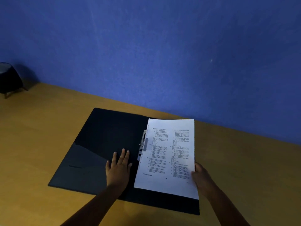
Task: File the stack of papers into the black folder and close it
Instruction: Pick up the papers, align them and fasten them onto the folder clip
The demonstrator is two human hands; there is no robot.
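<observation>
The black folder (pixel 97 144) lies wide open on the wooden table. Its metal clip (pixel 143 145) runs along the spine in the middle. A stack of printed white papers (pixel 167 155) lies over the folder's right half, its left edge at the clip. My right hand (pixel 201 176) grips the stack at its lower right edge, thumb on top. My left hand (pixel 118 167) rests flat, fingers spread, on the folder's left cover just left of the spine.
The wooden table (pixel 244 168) meets a blue wall (pixel 146 54) behind the folder. A dark round object on small wooden legs (pixel 9 79) stands at the far left against the wall.
</observation>
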